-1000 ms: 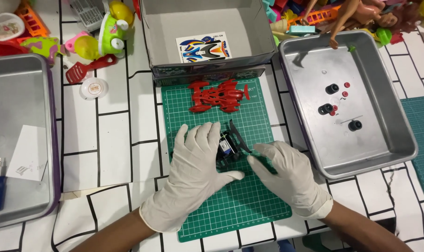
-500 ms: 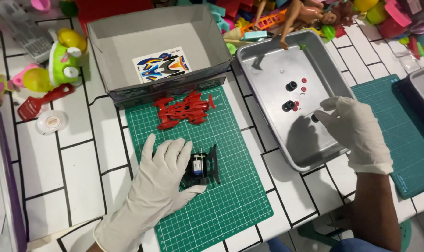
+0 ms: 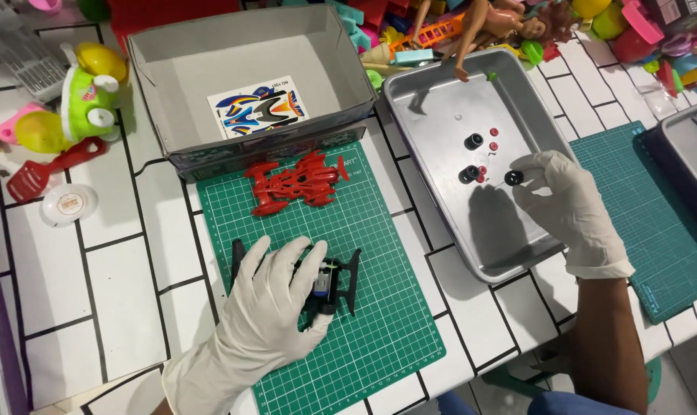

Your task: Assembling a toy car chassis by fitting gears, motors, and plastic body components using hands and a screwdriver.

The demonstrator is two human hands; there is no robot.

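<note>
while the left hand (image 3: 268, 303) stays flat over the black toy car frame (image 3: 329, 280) on the green cutting mat (image 3: 379, 307), fingers spread and pressing it down rather than closed around it, the right hand (image 3: 567, 204) has left the mat and moved over the metal tray (image 3: 440, 84). a second ago both hands were working together on the frame; now the right one is pinching a small black wheel (image 3: 514, 178) between thumb and fingertips, just above the tray floor. two more black wheels (image 3: 471, 157) and a few small red hubs (image 3: 493, 146) lie on the tray nearby. the shift reads as a move from handling the frame to handling the loose wheels, with the frame kept steady where it lies.

the red car body shell (image 3: 298, 180) lies apart at the top of the mat, untouched. behind it sits an open grey cardboard box (image 3: 341, 54) with a coloured sticker sheet (image 3: 258, 111) inside.

the surface is a white table (image 3: 118, 261) with dark lines like tiles. a second green mat (image 3: 640, 200) lies to the right, partly under another tray. bright plastic toys crowd the far edge: a green frog toy (image 3: 87, 104), a red toy spade (image 3: 45, 173), dolls (image 3: 502, 23) and other pieces. both hands wear white gloves.
</note>
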